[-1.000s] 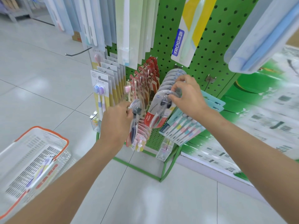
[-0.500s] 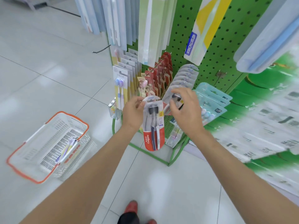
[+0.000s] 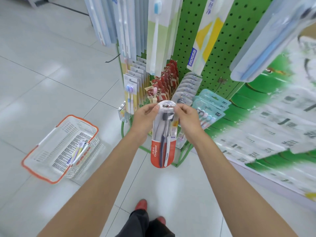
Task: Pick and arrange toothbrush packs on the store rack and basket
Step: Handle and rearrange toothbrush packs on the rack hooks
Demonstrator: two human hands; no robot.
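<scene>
While you have the toothbrush pack (image 3: 163, 134) by its rounded top, both hands are pinching it: your left hand (image 3: 144, 117) grips the upper left edge and your right hand (image 3: 187, 117) the upper right, on either side of the hang-hole. The pack hangs upright between them, in front of the lower rows of the rack (image 3: 217, 57) and well apart from the basket (image 3: 78, 119), which stands on the floor to your left with one pack (image 3: 77, 151) lying in it.

Whether this pack is meant for a hook or for the basket cannot be told from here. If it goes on the rack, the row of clear grey-topped packs (image 3: 188, 86) just beyond your right hand looks like its match. Keep the hole free of your fingertips, square the card to the hook's tip, and slide it straight on, face outward. The long body could swing into the red packs (image 3: 166, 79) beside that row, so steady it before you let go.

The red band at the pack's foot reads "Colgate", running lengthwise. Higher up, a yellow-and-white pack (image 3: 203, 40) carries a blue label reading "FROG". Other print is too small or blurred to read.
</scene>
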